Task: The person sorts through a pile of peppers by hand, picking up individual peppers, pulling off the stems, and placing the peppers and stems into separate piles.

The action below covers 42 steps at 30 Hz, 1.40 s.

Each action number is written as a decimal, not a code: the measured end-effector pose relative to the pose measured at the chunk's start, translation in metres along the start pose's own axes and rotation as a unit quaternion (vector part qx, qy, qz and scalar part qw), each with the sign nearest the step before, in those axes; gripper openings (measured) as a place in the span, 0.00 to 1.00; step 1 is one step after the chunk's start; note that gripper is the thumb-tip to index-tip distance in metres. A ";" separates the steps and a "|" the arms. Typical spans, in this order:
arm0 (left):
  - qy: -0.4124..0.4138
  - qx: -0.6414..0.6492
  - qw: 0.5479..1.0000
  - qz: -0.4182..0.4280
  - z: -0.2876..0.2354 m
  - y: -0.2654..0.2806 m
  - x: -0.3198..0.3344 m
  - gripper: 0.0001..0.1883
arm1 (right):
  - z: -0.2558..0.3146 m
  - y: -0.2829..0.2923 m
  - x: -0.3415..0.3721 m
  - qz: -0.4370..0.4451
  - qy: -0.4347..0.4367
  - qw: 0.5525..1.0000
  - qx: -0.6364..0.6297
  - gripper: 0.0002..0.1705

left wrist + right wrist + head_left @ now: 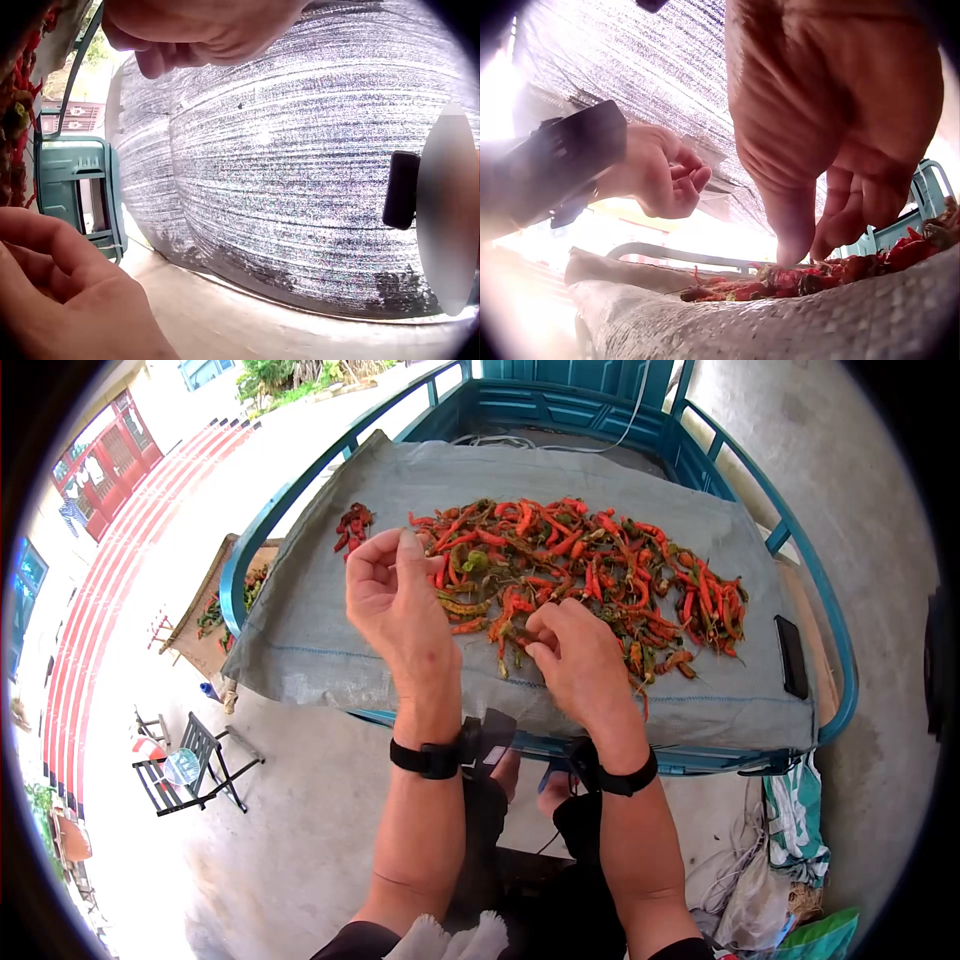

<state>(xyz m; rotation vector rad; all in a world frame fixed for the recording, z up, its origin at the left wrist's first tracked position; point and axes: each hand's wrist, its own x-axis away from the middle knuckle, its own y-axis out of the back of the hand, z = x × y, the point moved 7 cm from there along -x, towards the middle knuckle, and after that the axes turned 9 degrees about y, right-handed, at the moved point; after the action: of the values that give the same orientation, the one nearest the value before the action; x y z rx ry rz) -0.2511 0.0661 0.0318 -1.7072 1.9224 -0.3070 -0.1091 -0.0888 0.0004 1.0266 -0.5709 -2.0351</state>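
Red, orange and green chilli peppers (540, 545), many of them shrivelled, lie spread over a grey woven sheet (330, 610). My left hand (400, 600) is raised over the left side of the pile, its fingers curled and thumb tip close to the index finger. No pepper shows in this hand (667, 176) in the right wrist view. Reaching down to the near edge of the pile, my right hand (580, 655) pinches at a chilli pepper (512, 632) with thumb and fingers. In the right wrist view its fingertips (795, 251) overlap the peppers.
A smaller cluster of dark red peppers (353, 528) lies at the sheet's left. At its right edge is a black phone (790, 657). The teal cart's rail (835, 620) surrounds the sheet. A folding chair (200, 755) and a lower board with peppers (215, 605) stand left.
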 end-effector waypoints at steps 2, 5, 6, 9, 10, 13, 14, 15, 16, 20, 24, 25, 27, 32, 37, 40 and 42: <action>0.003 -0.007 1.000 0.002 0.001 -0.002 0.000 0.08 | -0.005 -0.003 0.001 -0.003 0.007 1.000 0.030 0.12; 0.018 0.014 1.000 -0.004 0.000 -0.007 0.005 0.06 | -0.005 -0.011 0.003 -0.020 0.065 0.995 0.077 0.10; 0.018 0.012 1.000 0.002 0.002 -0.009 0.006 0.06 | -0.003 -0.013 0.004 -0.019 0.071 0.995 0.068 0.09; 0.019 0.004 1.000 0.014 0.007 -0.010 0.008 0.08 | 0.002 -0.020 0.004 -0.025 0.073 0.995 0.068 0.08; 0.023 0.000 1.000 0.016 0.007 -0.011 0.010 0.08 | 0.003 -0.020 0.003 -0.030 0.075 0.995 0.067 0.08; 0.031 0.007 0.999 0.027 0.007 -0.019 0.015 0.09 | 0.001 -0.015 0.004 -0.042 0.078 0.995 0.035 0.09; 0.033 0.012 0.999 0.030 0.007 -0.020 0.017 0.09 | 0.000 -0.009 0.004 -0.057 0.077 0.995 0.023 0.10; 0.034 0.010 0.999 0.034 0.006 -0.021 0.019 0.08 | -0.002 0.000 0.004 -0.070 0.076 0.995 0.012 0.11; 0.035 0.009 0.999 0.038 0.006 -0.023 0.020 0.08 | -0.005 0.010 0.004 -0.084 0.076 0.994 0.000 0.11; 0.039 0.021 0.997 0.065 0.004 -0.034 0.030 0.07 | -0.048 0.084 0.012 -0.199 0.030 0.978 0.061 0.13; 0.052 0.034 0.995 0.082 0.012 -0.040 0.034 0.06 | -0.094 0.139 0.042 -0.269 -0.022 0.937 0.224 0.17; 0.052 0.037 0.994 0.085 0.012 -0.042 0.035 0.06 | -0.102 0.147 0.049 -0.270 -0.039 0.930 0.246 0.17; 0.056 0.042 0.993 0.091 0.015 -0.045 0.037 0.06 | -0.117 0.159 0.061 -0.272 -0.073 0.915 0.289 0.19; 0.079 0.048 0.990 0.106 0.016 -0.052 0.043 0.05 | -0.137 0.161 0.066 -0.220 -0.077 0.921 0.311 0.23; 0.086 0.037 0.989 0.112 0.017 -0.055 0.047 0.04 | -0.146 0.155 0.066 -0.191 -0.068 0.911 0.358 0.25; 0.083 0.034 0.989 0.121 0.020 -0.057 0.048 0.06 | -0.149 0.155 0.066 -0.192 -0.069 0.917 0.342 0.22; 0.083 0.036 0.988 0.126 0.022 -0.058 0.048 0.06 | -0.149 0.160 0.066 -0.188 -0.076 0.930 0.306 0.20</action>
<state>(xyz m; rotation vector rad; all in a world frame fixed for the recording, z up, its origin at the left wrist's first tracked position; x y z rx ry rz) -0.1924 0.0136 0.0315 -1.4098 2.1934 -0.4271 0.0572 -0.2448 -0.0089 1.4288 -1.2261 -2.3433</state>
